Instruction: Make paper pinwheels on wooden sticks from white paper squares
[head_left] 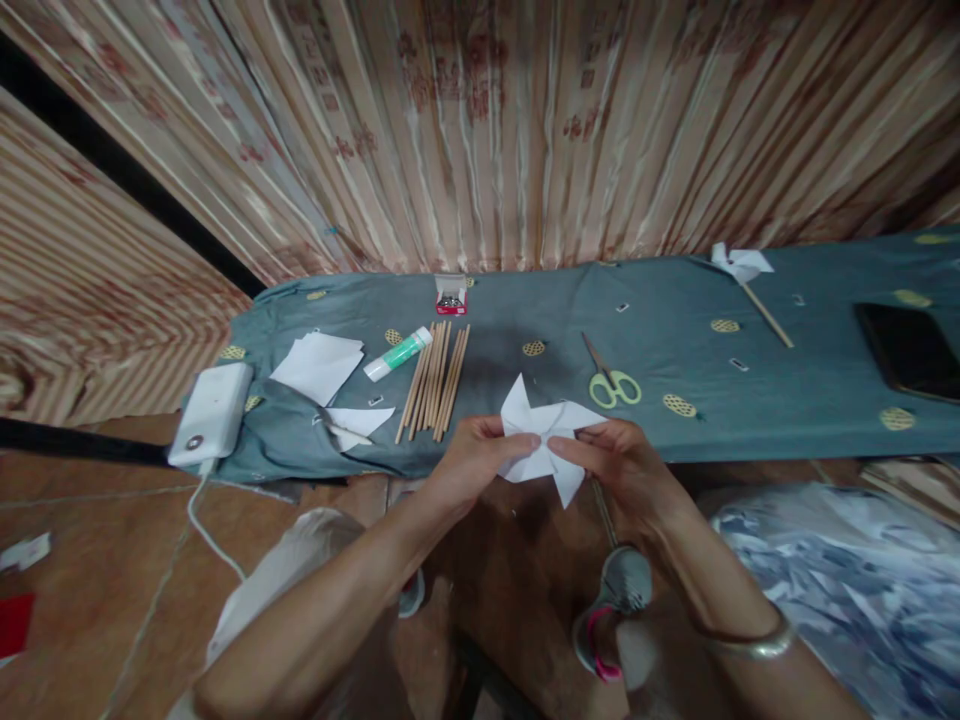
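A white paper pinwheel [541,462] with pointed blades is held just off the front edge of the cloth-covered table. My left hand [480,450] grips its left side, the thumb pressed near the centre. On the other side my right hand [615,455] pinches the paper, its thumb also close to the middle. Most of the fingers are hidden behind the paper. Yellow-green scissors [613,386] lie beyond my right hand. Several wooden sticks [433,385] rest beyond my left hand, beside a green and white glue stick [397,354].
On the table [495,300] are an open red box [451,297], white paper sheets [319,368], a knife [330,418] over a paper piece, a white power bank [214,412], a pinwheel on a stick [766,315] and a black phone [911,350]. A curtain [480,130] hangs behind.
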